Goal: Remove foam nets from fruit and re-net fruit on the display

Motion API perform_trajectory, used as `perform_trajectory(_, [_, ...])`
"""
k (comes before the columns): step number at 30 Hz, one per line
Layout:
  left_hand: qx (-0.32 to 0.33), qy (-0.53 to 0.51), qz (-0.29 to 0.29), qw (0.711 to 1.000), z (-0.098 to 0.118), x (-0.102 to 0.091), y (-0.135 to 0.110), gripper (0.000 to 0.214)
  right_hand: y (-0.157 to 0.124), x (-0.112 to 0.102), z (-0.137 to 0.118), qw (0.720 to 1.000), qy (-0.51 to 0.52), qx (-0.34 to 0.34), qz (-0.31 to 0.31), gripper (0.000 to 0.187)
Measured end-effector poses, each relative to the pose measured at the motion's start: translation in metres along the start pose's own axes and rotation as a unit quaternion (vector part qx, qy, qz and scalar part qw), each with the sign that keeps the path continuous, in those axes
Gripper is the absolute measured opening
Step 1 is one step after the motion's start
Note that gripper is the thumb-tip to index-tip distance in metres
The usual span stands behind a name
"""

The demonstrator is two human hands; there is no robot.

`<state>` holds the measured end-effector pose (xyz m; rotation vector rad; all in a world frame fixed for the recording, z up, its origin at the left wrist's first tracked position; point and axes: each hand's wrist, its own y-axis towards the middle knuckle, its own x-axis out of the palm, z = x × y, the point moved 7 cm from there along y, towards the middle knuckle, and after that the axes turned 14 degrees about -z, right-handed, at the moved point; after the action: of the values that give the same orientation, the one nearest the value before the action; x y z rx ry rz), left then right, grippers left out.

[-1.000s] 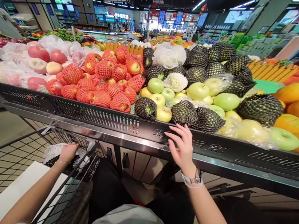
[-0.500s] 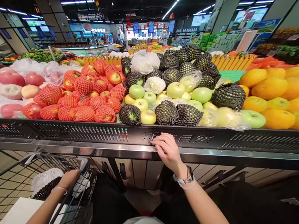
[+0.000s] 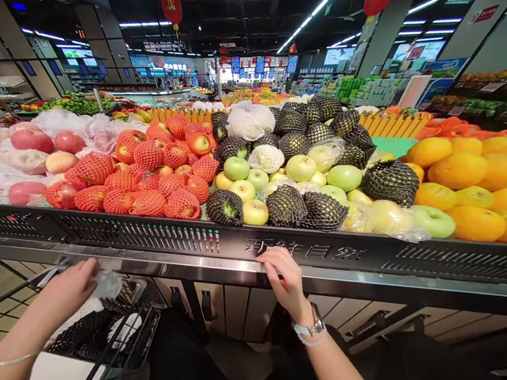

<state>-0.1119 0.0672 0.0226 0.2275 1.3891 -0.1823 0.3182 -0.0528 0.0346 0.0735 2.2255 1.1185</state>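
My right hand (image 3: pixel 286 278) rests on the steel rail (image 3: pixel 132 258) at the front of a fruit stand, fingers laid over the edge, holding nothing. A watch sits on that wrist. Just above it lie green apples (image 3: pixel 255 212), some bare and some in black foam nets (image 3: pixel 286 205). My left hand (image 3: pixel 65 290) is raised over a wire shopping cart (image 3: pixel 116 346) at lower left, fingers curled on a pale translucent wrap (image 3: pixel 105 283). White and black foam nets (image 3: pixel 90 324) lie in the cart under it.
Red apples in orange nets (image 3: pixel 149 201) fill the stand's middle left, and bagged pink apples (image 3: pixel 30 142) the far left. Large yellow-orange fruit (image 3: pixel 478 223) is piled at the right. The stand's black vented front (image 3: pixel 459 261) runs across the view. More store displays stand behind.
My left hand has lifted up out of the cart's nets toward the rail, with a pale wrap in its fingers. My right hand has stayed on the stand's edge. The view tilted up.
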Motion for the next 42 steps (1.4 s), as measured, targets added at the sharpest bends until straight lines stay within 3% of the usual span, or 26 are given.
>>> perform_trajectory(3, [0.124, -0.13, 0.133, 0.975, 0.058, -0.05, -0.031, 0.011, 0.003, 0.029, -0.004, 0.993, 0.098, 0.053, -0.025, 0.023])
perform_trajectory(5, [0.172, -0.282, 0.216, 0.919, 0.092, -0.068, -0.055, 0.014, 0.004, 0.058, -0.011, 0.978, 0.184, 0.082, -0.06, 0.022])
perform_trajectory(8, [0.168, -0.393, 0.198, 0.882, 0.135, -0.064, -0.067, 0.022, 0.004, 0.106, -0.023, 0.918, 0.36, 0.125, -0.111, 0.024])
perform_trajectory(10, [0.196, -0.383, 0.191, 0.882, 0.16, -0.06, -0.065, 0.028, 0.003, 0.132, -0.035, 0.85, 0.493, 0.126, -0.137, 0.039])
perform_trajectory(12, [0.272, -0.33, 0.198, 0.882, 0.183, -0.058, -0.06, 0.03, 0.003, 0.144, -0.042, 0.792, 0.585, 0.126, -0.122, 0.054])
perform_trajectory(14, [0.359, -0.254, 0.176, 0.881, 0.203, -0.049, -0.054, 0.031, 0.001, 0.138, -0.034, 0.785, 0.597, 0.159, -0.041, 0.054])
perform_trajectory(16, [0.401, -0.182, 0.127, 0.889, 0.215, -0.032, -0.047, 0.033, -0.006, 0.121, -0.019, 0.823, 0.526, 0.207, 0.05, 0.039])
perform_trajectory(19, [0.347, -0.143, 0.086, 0.923, 0.21, -0.011, -0.033, 0.03, -0.02, 0.087, -0.006, 0.897, 0.343, 0.239, 0.14, 0.022])
perform_trajectory(22, [0.278, -0.201, 0.078, 0.936, 0.196, -0.004, -0.024, 0.014, -0.032, 0.064, -0.01, 0.935, 0.187, 0.224, 0.203, 0.017])
perform_trajectory(25, [0.341, -0.252, 0.028, 0.905, 0.204, 0.001, -0.027, 0.017, -0.03, 0.066, -0.02, 0.955, 0.151, 0.185, 0.176, 0.019])
perform_trajectory(27, [0.389, -0.256, 0.035, 0.884, 0.211, 0.002, -0.033, 0.02, -0.024, 0.074, -0.024, 0.958, 0.186, 0.174, 0.131, 0.02])
perform_trajectory(30, [0.381, -0.28, 0.129, 0.872, 0.204, -0.002, -0.037, 0.018, -0.023, 0.086, -0.02, 0.937, 0.266, 0.201, 0.103, 0.018])
perform_trajectory(32, [0.37, -0.295, 0.183, 0.862, 0.196, -0.002, -0.038, 0.017, -0.029, 0.095, -0.015, 0.907, 0.339, 0.226, 0.108, 0.018])
perform_trajectory(35, [0.366, -0.278, 0.2, 0.865, 0.19, 0.004, -0.035, 0.019, -0.038, 0.116, -0.015, 0.827, 0.509, 0.227, 0.082, 0.028])
perform_trajectory(37, [0.342, -0.271, 0.189, 0.88, 0.187, 0.01, -0.031, 0.02, -0.037, 0.133, -0.022, 0.765, 0.606, 0.219, 0.004, 0.031])
perform_trajectory(38, [0.321, -0.276, 0.187, 0.886, 0.185, 0.012, -0.029, 0.019, -0.035, 0.14, -0.028, 0.748, 0.625, 0.219, -0.042, 0.031])
perform_trajectory(40, [0.284, -0.307, 0.186, 0.889, 0.181, 0.015, -0.025, 0.015, -0.03, 0.146, -0.035, 0.751, 0.613, 0.222, -0.106, 0.026])
perform_trajectory(42, [0.265, -0.353, 0.215, 0.871, 0.176, 0.015, -0.025, 0.012, -0.024, 0.145, -0.038, 0.768, 0.587, 0.224, -0.124, 0.029])
